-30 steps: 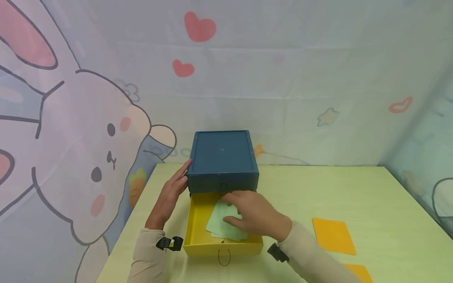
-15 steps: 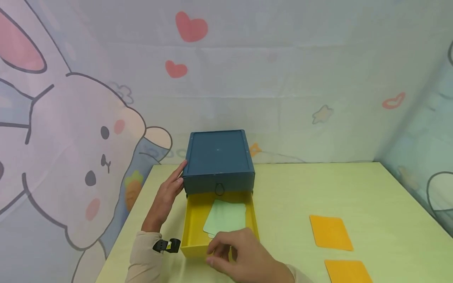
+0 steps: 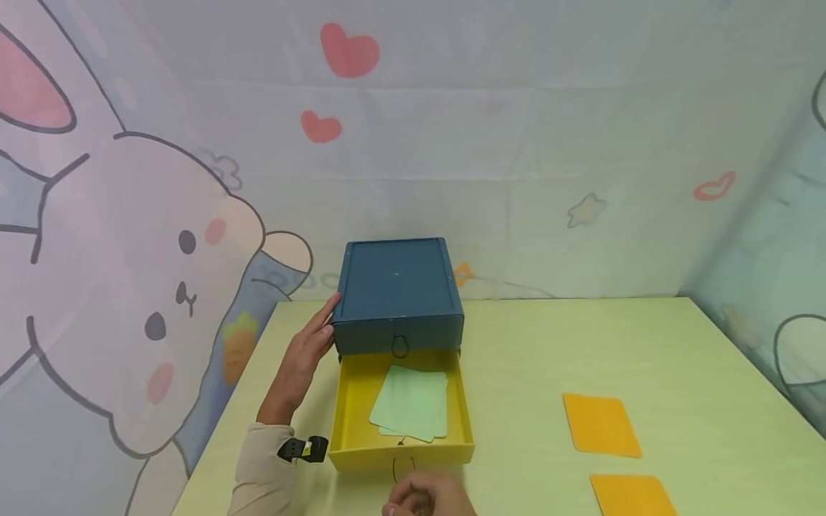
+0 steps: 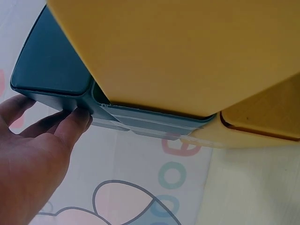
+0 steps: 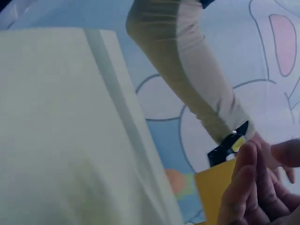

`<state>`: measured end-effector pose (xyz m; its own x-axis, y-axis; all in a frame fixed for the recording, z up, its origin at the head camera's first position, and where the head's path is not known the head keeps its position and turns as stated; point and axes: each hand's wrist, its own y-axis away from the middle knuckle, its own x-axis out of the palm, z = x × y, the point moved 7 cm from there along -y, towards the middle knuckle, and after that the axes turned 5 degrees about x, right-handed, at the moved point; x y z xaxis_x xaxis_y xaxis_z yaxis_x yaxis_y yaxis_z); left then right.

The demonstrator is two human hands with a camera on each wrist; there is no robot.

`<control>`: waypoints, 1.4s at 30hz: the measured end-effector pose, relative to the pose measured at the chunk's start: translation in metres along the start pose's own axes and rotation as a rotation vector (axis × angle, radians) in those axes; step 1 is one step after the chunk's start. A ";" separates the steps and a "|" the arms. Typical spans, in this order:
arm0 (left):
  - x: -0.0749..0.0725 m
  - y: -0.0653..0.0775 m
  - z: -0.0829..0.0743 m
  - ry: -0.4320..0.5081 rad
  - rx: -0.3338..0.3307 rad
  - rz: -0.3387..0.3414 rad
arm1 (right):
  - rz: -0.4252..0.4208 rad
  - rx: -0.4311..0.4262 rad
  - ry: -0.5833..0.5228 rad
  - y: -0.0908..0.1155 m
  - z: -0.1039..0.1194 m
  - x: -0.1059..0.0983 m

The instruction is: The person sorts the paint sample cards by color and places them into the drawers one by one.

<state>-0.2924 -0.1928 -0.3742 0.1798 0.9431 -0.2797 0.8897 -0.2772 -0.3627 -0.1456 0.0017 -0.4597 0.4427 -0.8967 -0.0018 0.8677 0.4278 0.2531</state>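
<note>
A blue drawer box (image 3: 396,279) with a small dark loop on its front sits above a yellow drawer (image 3: 353,405), which is pulled out toward me. Pale green cards (image 3: 409,403) lie overlapping inside that drawer. My left hand (image 3: 300,369) rests against the blue box's left side; the left wrist view shows its fingertips touching the blue wall. At the bottom edge, in front of the yellow drawer's dark loop handle (image 3: 404,469), is my right hand (image 3: 432,496), partly cut off. Its fingers curl loosely, and the right wrist view shows thumb and fingers apart with nothing seen between them.
Two orange cards, one farther back (image 3: 602,425) and one nearer (image 3: 632,494), lie on the right of the pale yellow-green table (image 3: 529,358). A cartoon-printed cloth (image 3: 516,143) hangs behind and beside the table.
My right hand has withdrawn from over the green cards in the yellow drawer toward me, past the drawer's front. The left hand stays on the blue box; the view has shifted slightly.
</note>
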 end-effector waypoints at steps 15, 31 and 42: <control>0.001 0.000 -0.003 -0.003 -0.001 -0.005 | -0.099 0.200 -0.227 -0.011 -0.052 -0.005; 0.001 0.001 -0.004 -0.003 -0.003 -0.012 | -0.126 0.115 -0.309 -0.010 -0.041 -0.010; 0.001 0.001 -0.004 -0.005 -0.001 -0.009 | -0.172 0.158 -0.308 -0.010 -0.030 -0.011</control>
<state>-0.2901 -0.1918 -0.3714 0.1695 0.9447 -0.2809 0.8915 -0.2685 -0.3648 -0.1518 0.0107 -0.4915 0.1837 -0.9563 0.2273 0.8672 0.2666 0.4206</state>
